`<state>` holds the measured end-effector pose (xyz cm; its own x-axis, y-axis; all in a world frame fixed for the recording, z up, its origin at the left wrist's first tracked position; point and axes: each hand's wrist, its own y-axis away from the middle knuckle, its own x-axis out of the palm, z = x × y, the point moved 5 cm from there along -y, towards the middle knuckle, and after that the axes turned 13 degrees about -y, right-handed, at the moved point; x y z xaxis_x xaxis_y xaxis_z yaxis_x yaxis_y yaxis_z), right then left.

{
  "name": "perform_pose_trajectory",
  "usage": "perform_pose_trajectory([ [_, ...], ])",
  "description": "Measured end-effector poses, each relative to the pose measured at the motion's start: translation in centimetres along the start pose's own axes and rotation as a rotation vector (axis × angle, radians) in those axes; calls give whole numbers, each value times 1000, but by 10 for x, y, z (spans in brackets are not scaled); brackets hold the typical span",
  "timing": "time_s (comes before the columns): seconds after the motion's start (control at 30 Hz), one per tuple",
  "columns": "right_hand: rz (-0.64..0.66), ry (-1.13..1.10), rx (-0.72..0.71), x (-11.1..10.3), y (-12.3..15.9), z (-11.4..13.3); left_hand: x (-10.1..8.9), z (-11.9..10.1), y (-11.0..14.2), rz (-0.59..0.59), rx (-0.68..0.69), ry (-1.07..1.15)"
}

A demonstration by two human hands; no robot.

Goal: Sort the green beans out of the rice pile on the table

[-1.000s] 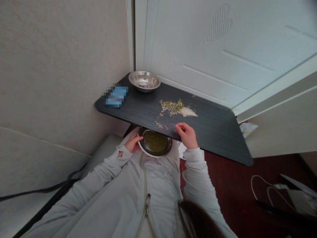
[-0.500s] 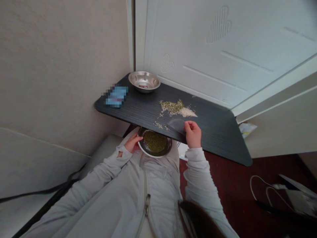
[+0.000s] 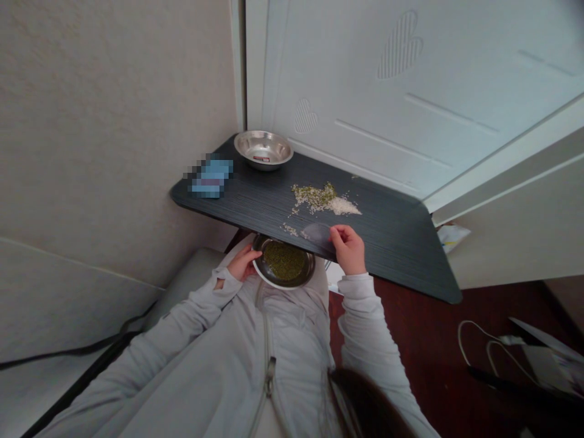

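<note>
My left hand (image 3: 243, 263) grips the rim of a metal bowl (image 3: 298, 281) on my lap, under the table's front edge. Green beans, likely mung beans (image 3: 283, 260), lie in that bowl. Between thumb and fingers, my right hand (image 3: 348, 248) pinches a thin clear plastic disc (image 3: 317, 233) just over the table's front part. Its left edge is near a few loose pale grains (image 3: 289, 229). Farther back on the dark table (image 3: 401, 243) lies a mixed heap of green beans and pale grains (image 3: 314, 196), with a pile of white rice (image 3: 344, 206) at its right.
A second metal bowl (image 3: 263, 149) stands at the table's back left, beside a blurred blue packet (image 3: 212, 177). A white door (image 3: 365, 79) rises right behind the table, and a wall (image 3: 114, 121) closes the left side. White cables (image 3: 474, 325) lie on the floor at right.
My right hand moved right, bringing the clear disc into view, then shifted back left toward the loose grains. My left hand and the bowl on my lap have stayed in place.
</note>
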<state>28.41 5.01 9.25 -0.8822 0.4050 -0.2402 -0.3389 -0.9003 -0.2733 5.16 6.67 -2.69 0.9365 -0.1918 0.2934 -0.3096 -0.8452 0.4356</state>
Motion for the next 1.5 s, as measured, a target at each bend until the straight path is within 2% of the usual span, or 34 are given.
perform_pose_trajectory([
  [0.2, -111, 126, -1, -5, -1, -1, 1, -2, 2, -14, 5, 2],
  [0.37, -246, 125, -16, -14, -1, -4, 2, -3, 3, -3, 8, 5],
  [0.5, -306, 120, -20, -17, -1, -6, 3, -4, 4, 3, 8, 6],
  [0.9, -386, 91, -33, -21, -5, -8, 3, -4, 5, 5, 8, 22],
  [1.13, -384, -3, 64, -27, -13, -22, 1, -3, 5, 4, 9, 20],
  [1.5, -377, 212, 23, -25, -7, -8, 3, -5, 5, 14, 19, 19],
])
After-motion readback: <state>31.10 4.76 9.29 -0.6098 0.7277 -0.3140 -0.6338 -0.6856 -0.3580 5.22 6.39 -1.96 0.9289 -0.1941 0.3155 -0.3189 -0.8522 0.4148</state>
